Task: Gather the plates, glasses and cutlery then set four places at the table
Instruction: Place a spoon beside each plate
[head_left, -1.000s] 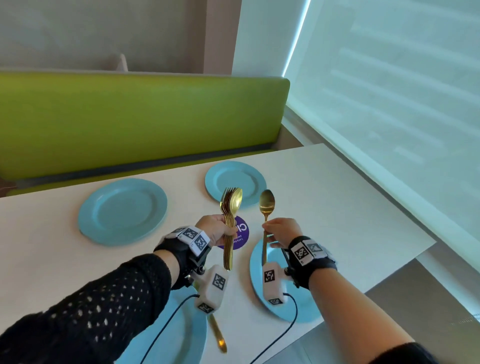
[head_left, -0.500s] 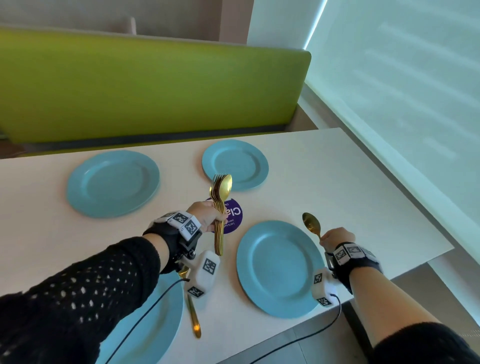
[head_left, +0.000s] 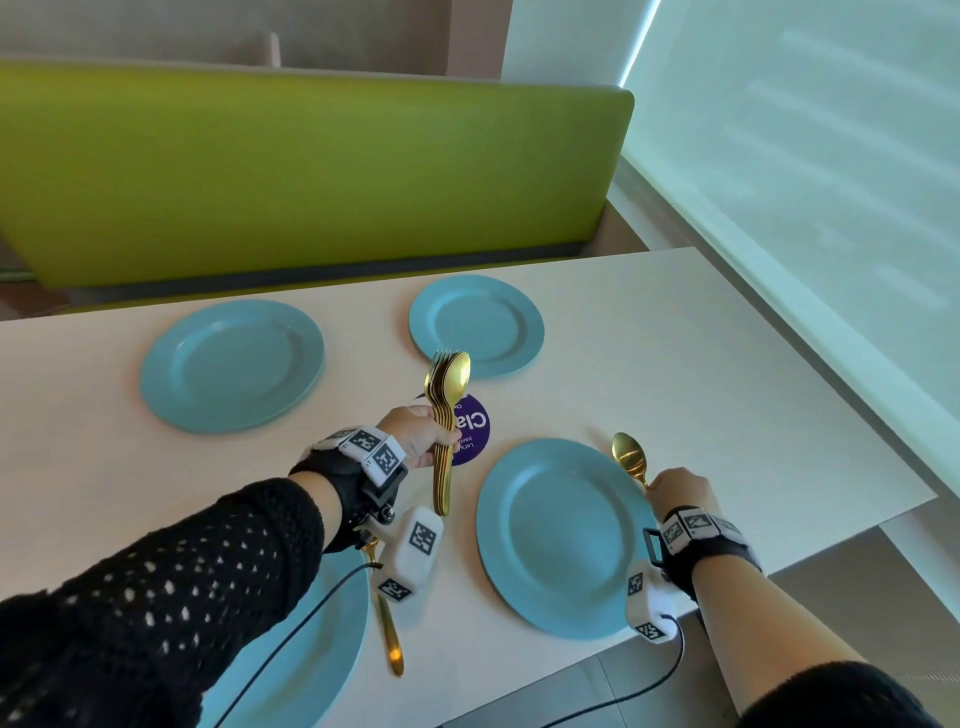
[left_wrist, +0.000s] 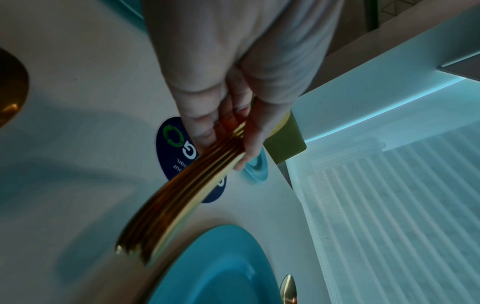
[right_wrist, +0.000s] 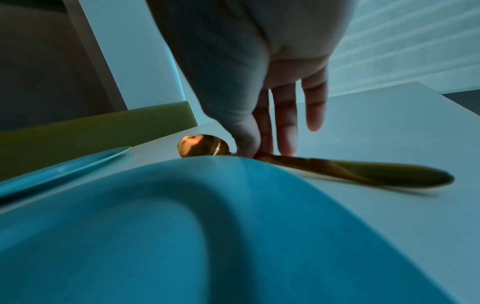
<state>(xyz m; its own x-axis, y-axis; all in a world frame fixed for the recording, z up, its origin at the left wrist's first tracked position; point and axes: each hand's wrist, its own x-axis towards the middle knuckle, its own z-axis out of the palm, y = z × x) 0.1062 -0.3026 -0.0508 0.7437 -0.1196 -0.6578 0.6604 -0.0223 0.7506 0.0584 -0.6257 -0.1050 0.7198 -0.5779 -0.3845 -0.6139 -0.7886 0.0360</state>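
1. Landmark: we take the near right plate (head_left: 563, 538) as our reference; it lies flat on the white table (head_left: 727, 374), close to the near edge

2. Right hand (head_left: 680, 491): at the right rim of that plate, thumb and fingertips pinching the neck of a single gold spoon (head_left: 629, 460); the little finger hangs free in the right wrist view

3. Single gold spoon: bowl pointing away from us, handle running back toward the near edge, long axis roughly along the plate's right rim; the wrist view shows it low over the table, but we cannot tell whether it touches yet

4. Left hand (head_left: 418, 434): left of the plate and beyond its far rim, fingers wrapped round a cutlery bundle (head_left: 444, 415) of gold spoons and forks held upright, heads uppermost

5. Purple sticker (head_left: 470, 428): on the table just beyond the plate's far left rim, behind the bundle

6. Laid spoon (head_left: 387, 623): flat on the table left of the plate, beside another blue plate (head_left: 291, 649)

7. Two far plates (head_left: 231, 364) (head_left: 475, 322): beyond the landmark, toward the green bench (head_left: 311, 171)

8. Judgement: the right hand is the nearer, so the coming move is probably to lay the spoon flat, parallel to the rim, and let go
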